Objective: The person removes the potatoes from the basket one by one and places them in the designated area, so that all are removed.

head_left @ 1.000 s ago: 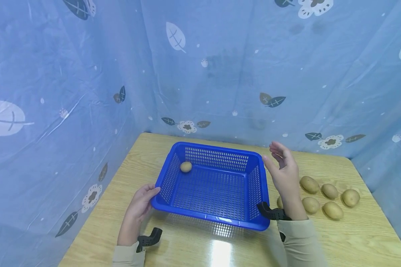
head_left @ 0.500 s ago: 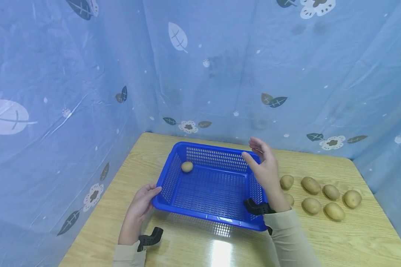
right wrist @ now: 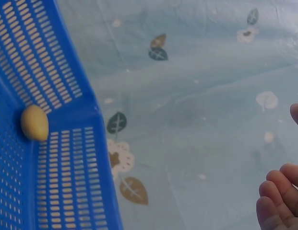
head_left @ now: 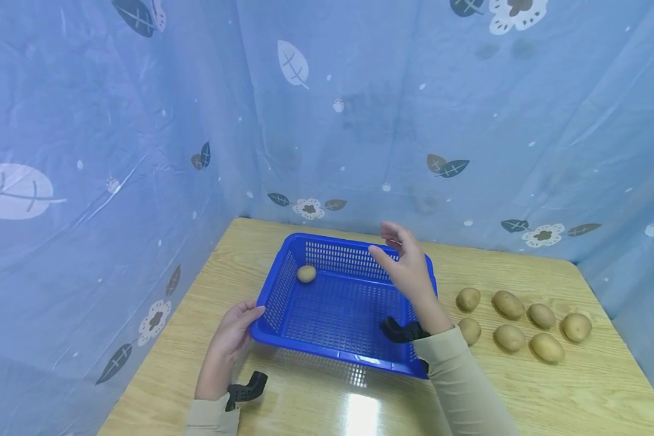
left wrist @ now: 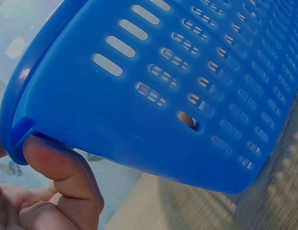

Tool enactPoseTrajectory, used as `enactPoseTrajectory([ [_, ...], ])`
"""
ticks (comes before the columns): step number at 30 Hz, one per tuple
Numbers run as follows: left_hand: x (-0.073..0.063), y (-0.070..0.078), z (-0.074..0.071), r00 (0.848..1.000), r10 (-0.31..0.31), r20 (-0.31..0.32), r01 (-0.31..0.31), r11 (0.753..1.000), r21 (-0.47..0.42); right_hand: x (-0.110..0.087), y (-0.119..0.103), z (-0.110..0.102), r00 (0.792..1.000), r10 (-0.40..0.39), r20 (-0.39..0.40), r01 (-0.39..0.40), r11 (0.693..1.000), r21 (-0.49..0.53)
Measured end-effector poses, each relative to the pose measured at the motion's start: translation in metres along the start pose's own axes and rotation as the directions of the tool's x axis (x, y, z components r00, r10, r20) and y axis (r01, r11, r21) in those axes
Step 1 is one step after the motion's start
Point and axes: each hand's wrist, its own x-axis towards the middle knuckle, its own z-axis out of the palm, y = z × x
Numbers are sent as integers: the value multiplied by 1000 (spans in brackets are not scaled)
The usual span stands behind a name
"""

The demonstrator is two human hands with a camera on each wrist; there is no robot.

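Observation:
A blue slotted plastic basket (head_left: 332, 355) stands on the wooden table, with one potato (head_left: 306, 274) in its far left corner. My left hand (head_left: 233, 332) grips the basket's left rim near the front corner; in the left wrist view, curled fingers (left wrist: 62, 167) tuck under that rim. Over the basket's right side hovers my right hand (head_left: 409, 272), thumb and fingers spread apart and holding nothing. In the right wrist view only the fingertips (right wrist: 278, 201) show at the right edge, away from the potato. The right forearm hides part of the basket's right wall.
Several potatoes (head_left: 509, 338) lie in two loose rows on the table (head_left: 578, 393) to the right of the basket. A blue patterned curtain (head_left: 360, 121) hangs along the back and both sides of the table. Each wrist wears a black strap mount (head_left: 247, 387).
My right hand has moved left, from beside the basket's right rim to above its right part, uncovering potatoes on the table. The left hand keeps its place on the rim.

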Motion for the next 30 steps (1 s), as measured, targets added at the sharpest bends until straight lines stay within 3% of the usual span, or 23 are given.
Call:
enactPoseTrajectory([
  [12,0,-1,0,1000,-11,2,11,1000,11,15,18,25,990,106,98,-107,994,4],
  [23,1,-1,-1,1000,-10,0,10,1000,-4,35,29,62,972,185,145,-190,982,20],
  [30,1,-3,0,1000,14,-15,-13,1000,19,42,36,83,948,261,183,-269,963,15],
])
